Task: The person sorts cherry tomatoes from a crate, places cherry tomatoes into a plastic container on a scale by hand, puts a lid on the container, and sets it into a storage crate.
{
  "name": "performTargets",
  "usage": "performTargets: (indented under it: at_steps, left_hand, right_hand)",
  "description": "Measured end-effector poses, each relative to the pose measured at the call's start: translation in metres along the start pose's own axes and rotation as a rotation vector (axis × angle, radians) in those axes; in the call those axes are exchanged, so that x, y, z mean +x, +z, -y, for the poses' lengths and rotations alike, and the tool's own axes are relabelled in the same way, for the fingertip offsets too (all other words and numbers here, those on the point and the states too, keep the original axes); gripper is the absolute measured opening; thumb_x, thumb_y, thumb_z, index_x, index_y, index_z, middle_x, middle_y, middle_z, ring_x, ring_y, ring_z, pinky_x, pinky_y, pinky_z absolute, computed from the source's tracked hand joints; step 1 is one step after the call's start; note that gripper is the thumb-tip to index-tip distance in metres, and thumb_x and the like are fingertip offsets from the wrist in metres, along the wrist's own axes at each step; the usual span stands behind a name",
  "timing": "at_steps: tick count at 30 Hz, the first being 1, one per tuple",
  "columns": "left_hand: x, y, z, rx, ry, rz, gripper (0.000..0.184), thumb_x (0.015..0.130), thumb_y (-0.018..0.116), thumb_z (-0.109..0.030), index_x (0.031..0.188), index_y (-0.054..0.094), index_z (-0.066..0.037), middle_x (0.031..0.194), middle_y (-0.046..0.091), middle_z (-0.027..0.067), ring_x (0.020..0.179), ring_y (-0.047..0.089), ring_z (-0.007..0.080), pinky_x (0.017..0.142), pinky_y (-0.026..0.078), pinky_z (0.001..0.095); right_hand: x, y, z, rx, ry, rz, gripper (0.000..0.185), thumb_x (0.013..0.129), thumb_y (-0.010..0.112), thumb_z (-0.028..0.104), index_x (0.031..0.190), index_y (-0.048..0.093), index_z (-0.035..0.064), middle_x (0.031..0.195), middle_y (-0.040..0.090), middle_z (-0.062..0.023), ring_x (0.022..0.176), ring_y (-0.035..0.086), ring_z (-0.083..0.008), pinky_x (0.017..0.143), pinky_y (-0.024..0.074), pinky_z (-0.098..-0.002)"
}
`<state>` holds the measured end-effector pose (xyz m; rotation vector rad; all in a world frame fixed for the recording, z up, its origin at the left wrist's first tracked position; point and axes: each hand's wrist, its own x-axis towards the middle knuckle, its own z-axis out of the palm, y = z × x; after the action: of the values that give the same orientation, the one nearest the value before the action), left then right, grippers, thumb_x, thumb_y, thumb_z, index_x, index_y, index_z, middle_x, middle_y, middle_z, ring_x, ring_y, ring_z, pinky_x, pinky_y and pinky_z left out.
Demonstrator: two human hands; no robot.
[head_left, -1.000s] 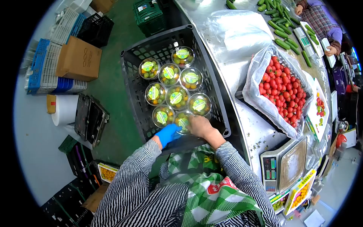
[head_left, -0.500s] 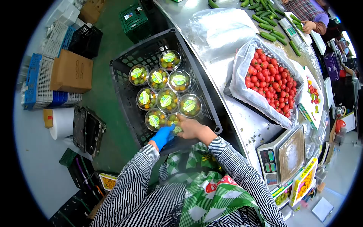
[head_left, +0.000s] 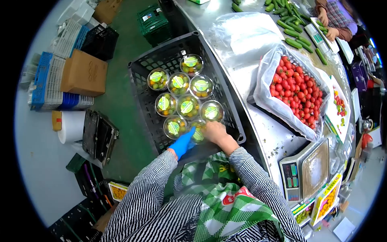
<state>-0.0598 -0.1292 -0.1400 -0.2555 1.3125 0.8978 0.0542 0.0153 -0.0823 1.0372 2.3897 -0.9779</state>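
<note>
A black plastic crate [head_left: 225, 92] holds several round clear tubs with green-and-white labels and small green, yellow and orange fruit like cherry tomatoes. The nearest fruit tub [head_left: 198, 136] sits at the crate's near end, between my hands. My left hand [head_left: 183, 144], in a blue glove, has its fingers closed against the tub's left side. On the right side, my bare right hand [head_left: 217, 133] curls its fingers at the tub's rim, close to a neighbouring tub [head_left: 211, 110]. Some fingertips of both hands are hidden.
Right of the crate is a metal table [head_left: 229, 68] with a lined box of red tomatoes [head_left: 296, 90], a scale [head_left: 304, 171] and cucumbers [head_left: 294, 34]. Another person's hand [head_left: 332, 34] is at the far right. A green crate [head_left: 152, 25] and cardboard box [head_left: 84, 73] stand left.
The view has shifted, so the scene sits further right. My right hand has moved slightly to the tub's right edge, leaving more of its label visible. My left hand stays at its left side.
</note>
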Motion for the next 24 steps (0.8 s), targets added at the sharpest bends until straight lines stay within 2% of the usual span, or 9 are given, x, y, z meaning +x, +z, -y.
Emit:
performTargets:
  at_steps: [1, 4, 5, 9, 12, 16, 18, 20, 24]
  left_hand:
    - [-0.004, 0.001, -0.004, 0.003, -0.022, 0.054, 0.055, 0.089, 0.055, -0.052, 0.13, 0.05, -0.015, 0.121, 0.058, 0.0007, 0.11, 0.052, 0.0141, 0.095, 0.039, 0.0296]
    - [0.007, -0.007, 0.004, 0.06, 0.065, 0.072, 0.058, 0.089, 0.054, -0.053, 0.13, 0.049, -0.012, 0.123, 0.057, 0.0021, 0.111, 0.052, 0.0144, 0.095, 0.04, 0.0285]
    - [0.036, -0.022, 0.021, 0.1, 0.179, 0.051, 0.058, 0.09, 0.052, -0.053, 0.128, 0.05, -0.009, 0.116, 0.06, 0.0045, 0.099, 0.056, 0.0147, 0.083, 0.046, 0.0273]
    - [0.014, -0.008, 0.0, 0.291, 0.028, -0.079, 0.057, 0.09, 0.052, -0.053, 0.121, 0.054, -0.006, 0.094, 0.063, 0.0039, 0.07, 0.055, 0.0117, 0.057, 0.044, 0.0249]
    - [0.008, -0.005, 0.0, 0.216, 0.069, -0.074, 0.057, 0.089, 0.053, -0.054, 0.119, 0.055, -0.006, 0.093, 0.063, 0.004, 0.069, 0.055, 0.0121, 0.057, 0.043, 0.0241]
    - [-0.021, 0.002, -0.009, 0.199, 0.053, -0.111, 0.049, 0.088, 0.058, -0.046, 0.119, 0.056, -0.007, 0.097, 0.064, 0.0041, 0.078, 0.056, 0.0156, 0.067, 0.044, 0.0255]
    - [-0.021, -0.004, -0.003, 0.318, 0.199, -0.128, 0.05, 0.086, 0.06, -0.042, 0.118, 0.058, -0.004, 0.101, 0.064, 0.0068, 0.086, 0.057, 0.0174, 0.075, 0.044, 0.0296]
    - [0.003, -0.026, 0.014, 0.72, 0.483, -0.231, 0.049, 0.085, 0.059, -0.039, 0.102, 0.062, 0.006, 0.087, 0.067, 0.0192, 0.078, 0.062, 0.0312, 0.07, 0.047, 0.0406]
    - [-0.027, -0.005, -0.012, 1.192, 0.436, -0.367, 0.05, 0.084, 0.057, -0.043, 0.094, 0.066, 0.005, 0.088, 0.065, 0.0268, 0.085, 0.062, 0.041, 0.075, 0.047, 0.0459]
  right_hand:
    - [0.003, 0.001, -0.001, 0.009, 0.036, 0.014, 0.043, 0.083, 0.054, 0.037, 0.1, 0.064, -0.0009, 0.097, 0.065, -0.0259, 0.094, 0.063, -0.0394, 0.085, 0.0486, -0.0457]
    - [0.008, -0.003, -0.005, 0.06, 0.077, 0.016, 0.045, 0.083, 0.055, 0.041, 0.101, 0.064, 0.0005, 0.094, 0.065, -0.0264, 0.092, 0.063, -0.039, 0.084, 0.0488, -0.0467]
    - [0.008, -0.002, -0.006, 0.068, 0.055, -0.015, 0.045, 0.083, 0.055, 0.041, 0.101, 0.064, 0.0006, 0.092, 0.065, -0.0263, 0.091, 0.063, -0.039, 0.083, 0.0488, -0.0469]
    - [0.006, 0.004, -0.007, 0.088, -0.027, -0.084, 0.042, 0.083, 0.057, 0.04, 0.099, 0.063, 0.001, 0.088, 0.065, -0.026, 0.087, 0.063, -0.0393, 0.08, 0.049, -0.0474]
    - [0.004, 0.001, -0.008, 0.189, -0.092, -0.108, 0.038, 0.084, 0.059, 0.036, 0.101, 0.062, 0.0017, 0.088, 0.065, -0.0241, 0.087, 0.062, -0.0395, 0.079, 0.0487, -0.0468]
    - [-0.025, -0.023, 0.006, 0.388, -0.27, -0.34, 0.023, 0.085, 0.059, 0.02, 0.095, 0.061, -0.0011, 0.087, 0.065, -0.0228, 0.082, 0.062, -0.0392, 0.074, 0.05, -0.0454]
    - [-0.039, -0.027, 0.002, 0.414, -0.384, -0.435, 0.02, 0.085, 0.059, 0.017, 0.093, 0.061, -0.0009, 0.088, 0.064, -0.0216, 0.081, 0.063, -0.0384, 0.072, 0.0505, -0.044]
    - [-0.061, -0.037, 0.0, 0.42, -0.427, -0.509, 0.017, 0.084, 0.06, 0.014, 0.093, 0.061, -0.0005, 0.088, 0.063, -0.0204, 0.08, 0.062, -0.0377, 0.071, 0.0508, -0.0429]
    - [-0.098, -0.043, -0.017, 0.403, -0.434, -0.526, 0.018, 0.083, 0.059, 0.012, 0.096, 0.06, -0.0004, 0.086, 0.061, -0.017, 0.078, 0.06, -0.0364, 0.069, 0.0496, -0.0422]
